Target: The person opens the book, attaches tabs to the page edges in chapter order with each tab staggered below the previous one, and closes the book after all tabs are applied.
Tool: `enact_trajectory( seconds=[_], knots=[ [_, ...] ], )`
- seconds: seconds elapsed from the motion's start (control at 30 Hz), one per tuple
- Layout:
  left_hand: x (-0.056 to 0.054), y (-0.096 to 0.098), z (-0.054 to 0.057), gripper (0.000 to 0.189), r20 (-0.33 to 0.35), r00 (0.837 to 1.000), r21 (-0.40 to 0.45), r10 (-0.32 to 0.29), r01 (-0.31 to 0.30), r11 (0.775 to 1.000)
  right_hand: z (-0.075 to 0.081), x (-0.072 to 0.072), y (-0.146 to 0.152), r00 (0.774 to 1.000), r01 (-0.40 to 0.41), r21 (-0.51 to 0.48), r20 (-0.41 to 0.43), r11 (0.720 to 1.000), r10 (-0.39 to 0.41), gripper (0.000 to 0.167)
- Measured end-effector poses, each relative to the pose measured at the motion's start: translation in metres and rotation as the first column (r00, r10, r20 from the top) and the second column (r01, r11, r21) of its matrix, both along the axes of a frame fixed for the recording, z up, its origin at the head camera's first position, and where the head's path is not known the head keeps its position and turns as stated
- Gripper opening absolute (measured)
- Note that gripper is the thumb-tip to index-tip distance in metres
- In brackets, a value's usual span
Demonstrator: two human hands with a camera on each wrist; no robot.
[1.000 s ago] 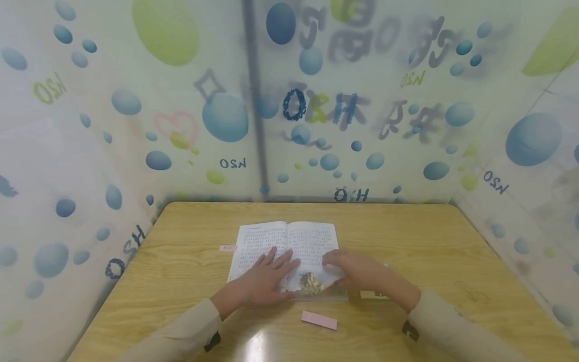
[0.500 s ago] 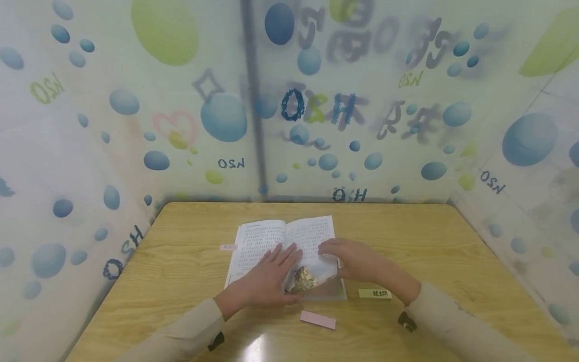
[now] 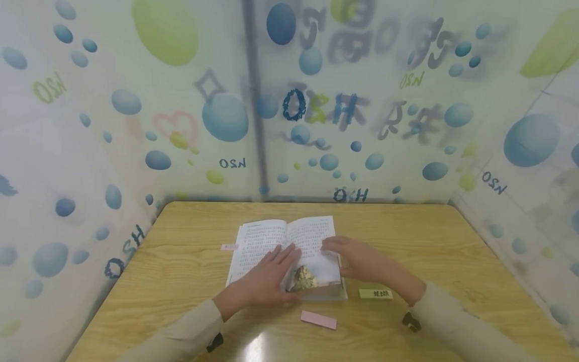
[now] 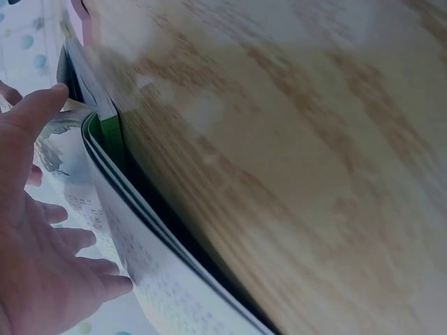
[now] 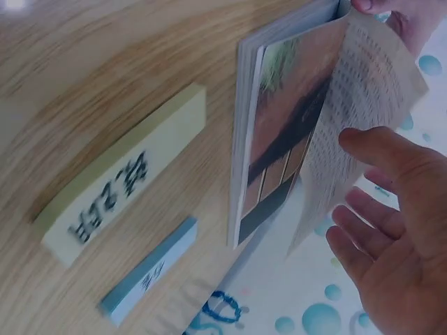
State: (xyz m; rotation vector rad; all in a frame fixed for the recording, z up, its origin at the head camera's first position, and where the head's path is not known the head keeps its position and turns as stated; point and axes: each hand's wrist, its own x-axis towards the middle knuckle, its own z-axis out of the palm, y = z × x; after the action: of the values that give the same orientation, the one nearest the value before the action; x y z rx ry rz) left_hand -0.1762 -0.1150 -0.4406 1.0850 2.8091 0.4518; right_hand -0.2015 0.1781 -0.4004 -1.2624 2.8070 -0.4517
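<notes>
An open book [image 3: 262, 239] lies on the table, with printed text and a picture at the lower right. My left hand [image 3: 267, 279] rests across its lower middle, fingers spread and straight. The right page [image 3: 316, 231] is lifted off the pages beneath. My right hand [image 3: 366, 259] holds that page by its outer edge; in the right wrist view the thumb lies on its underside and the fingers are beyond it. Below the page a coloured picture [image 5: 293, 118] shows. In the left wrist view, the left thumb [image 4: 42, 108] is at the book's lower edge.
A yellow sticky-note pad [image 3: 376, 294] with handwriting lies right of the book, and a blue one [image 5: 150, 269] is near it. A pink strip [image 3: 318, 320] lies in front. A pink tab [image 3: 229, 247] sticks out of the book's left side. Patterned walls [image 3: 289, 166] enclose the wooden table [image 3: 199, 216].
The right page has risen from nearly flat to lifted, with my right hand moving slightly up with it. The yellow pad has come into fuller view. My left hand has hardly moved.
</notes>
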Motion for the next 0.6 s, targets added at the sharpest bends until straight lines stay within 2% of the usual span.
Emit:
enact_trajectory(
  seconds=[0.27,0.43,0.6],
  knots=[
    [-0.004,-0.011,0.006,0.114,0.007,1.0,0.035,0.028,-0.028,0.999,-0.004,-0.005,0.03,0.999,0.03,-0.077,-0.026,0.997,-0.032,0.061],
    [-0.009,-0.019,0.01,0.122,0.0,0.999,0.105,0.051,-0.051,0.993,-0.008,-0.001,0.038,0.998,0.049,-0.079,0.03,0.996,-0.047,0.058],
    [-0.01,-0.035,0.023,0.123,-0.002,0.997,0.206,0.072,-0.07,0.976,-0.011,0.003,0.041,0.998,0.042,-0.1,0.039,0.994,-0.038,0.054]
  ],
)
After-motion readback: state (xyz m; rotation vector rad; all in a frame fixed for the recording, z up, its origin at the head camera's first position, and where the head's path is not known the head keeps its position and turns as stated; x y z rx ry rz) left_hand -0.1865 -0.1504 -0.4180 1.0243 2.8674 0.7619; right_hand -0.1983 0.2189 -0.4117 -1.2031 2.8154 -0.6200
